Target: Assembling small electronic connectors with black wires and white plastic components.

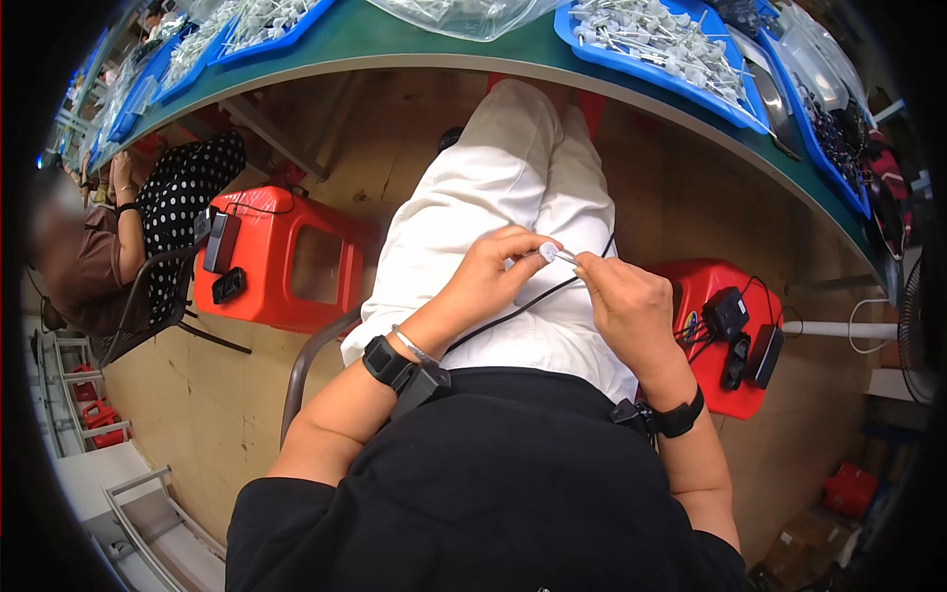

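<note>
The left hand (493,274) is pinching a small white-headed piece (548,253) by its round head, between thumb and fingertips. The right hand (628,301) is gripping the thin shaft, just beside the left fingertips. The piece is lying between the two hands, above the lap; whether a second part is sitting within the right fingers, you cannot tell.

Directly behind each hand, a black wristband (387,363) is encircling the wrist. Beneath the hands, white trousers (493,187) are covering the legs, and a black cable (538,298) is running across them.

The step in hand appears to be two-handed work on a single piece. The next move seems to call for a steady left pinch, with the right fingers staying in line with the shaft.

Well to the left of the hands, a red stool (276,217) is carrying black devices; nearer, beside the right hand, another red stool (705,390) is carrying more.

Beyond the hands, a green table (395,41) is supporting a blue tray (753,101) of similar pieces. Farthest left, a co-worker (89,261) is sitting.
</note>
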`<state>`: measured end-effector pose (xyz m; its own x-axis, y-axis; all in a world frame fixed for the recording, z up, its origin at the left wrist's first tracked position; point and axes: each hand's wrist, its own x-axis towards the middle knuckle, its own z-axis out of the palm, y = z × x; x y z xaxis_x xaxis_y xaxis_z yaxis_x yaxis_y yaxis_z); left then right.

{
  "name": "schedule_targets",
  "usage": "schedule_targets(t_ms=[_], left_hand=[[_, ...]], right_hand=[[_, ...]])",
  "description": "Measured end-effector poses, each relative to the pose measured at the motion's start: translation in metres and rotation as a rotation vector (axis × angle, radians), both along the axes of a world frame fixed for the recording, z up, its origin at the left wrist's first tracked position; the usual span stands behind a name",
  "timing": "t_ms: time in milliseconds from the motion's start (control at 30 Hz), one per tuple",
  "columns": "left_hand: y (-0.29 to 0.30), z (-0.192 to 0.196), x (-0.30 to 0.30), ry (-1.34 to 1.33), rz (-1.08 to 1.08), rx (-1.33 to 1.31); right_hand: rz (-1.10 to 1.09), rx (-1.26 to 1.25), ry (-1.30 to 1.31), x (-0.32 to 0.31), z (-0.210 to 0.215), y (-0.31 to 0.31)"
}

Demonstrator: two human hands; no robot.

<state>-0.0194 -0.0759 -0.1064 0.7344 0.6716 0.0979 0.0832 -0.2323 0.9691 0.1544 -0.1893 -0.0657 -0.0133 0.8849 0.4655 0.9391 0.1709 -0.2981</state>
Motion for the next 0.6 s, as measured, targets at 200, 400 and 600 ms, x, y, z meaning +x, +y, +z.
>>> schedule_targets(t_ms=[200, 400, 600], left_hand=[[-0.001, 0.001, -0.0006, 0.018, 0.005, 0.038], [-0.0012, -0.0009, -0.0006, 0.026, 0.01, 0.056], [-0.0021, -0.0032, -0.0005, 0.055, 0.032, 0.032]], right_hand=[[0.005, -0.03, -0.024, -0.0005, -0.0038, -0.0003], [0.0, -0.025, -0.023, -0.0003, -0.0047, 0.0], [0.007, -0.037, -0.042, -0.0001, -0.0044, -0.0002]])
